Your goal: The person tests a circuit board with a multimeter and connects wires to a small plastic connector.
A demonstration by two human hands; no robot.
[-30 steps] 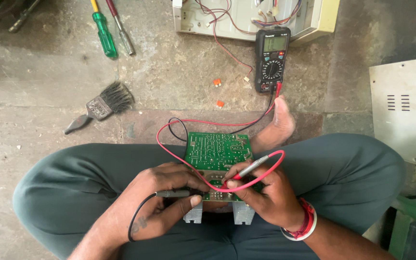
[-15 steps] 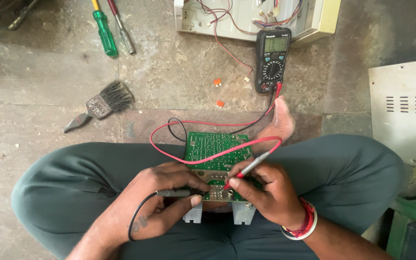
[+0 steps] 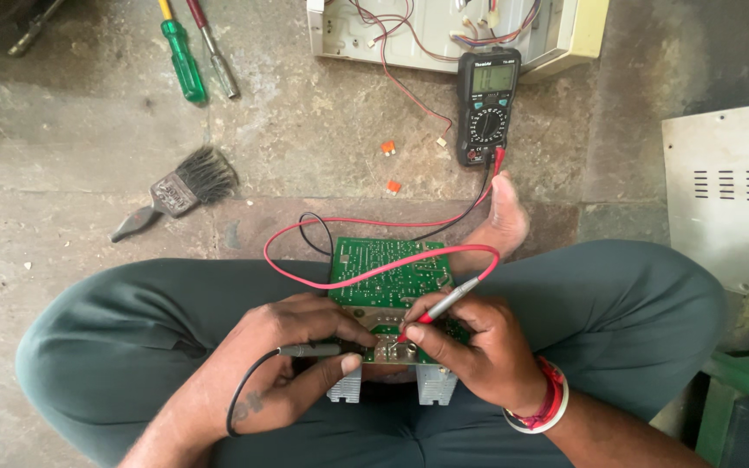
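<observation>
A green circuit board (image 3: 387,270) with two finned metal heat sinks (image 3: 434,384) rests on my crossed legs. My left hand (image 3: 279,368) pinches the black test probe (image 3: 309,350), its tip lying on the board's near edge. My right hand (image 3: 478,342) grips the red test probe (image 3: 439,305) like a pen, tip down on a solder point next to the black one. Red and black leads (image 3: 374,273) loop across the board and run to a black multimeter (image 3: 487,106) on the floor ahead, beside my bare foot (image 3: 500,221).
On the concrete floor lie a green-handled screwdriver (image 3: 182,62), a second red-handled tool (image 3: 214,52), a worn brush (image 3: 188,184) and small orange bits (image 3: 389,166). An opened white casing with wires (image 3: 444,30) sits behind the meter. A white vented metal cover (image 3: 726,195) stands at right.
The red probe's tip shifted slightly along the board's near edge, and its red lead loop rose higher over the board. My left hand and black probe stayed put.
</observation>
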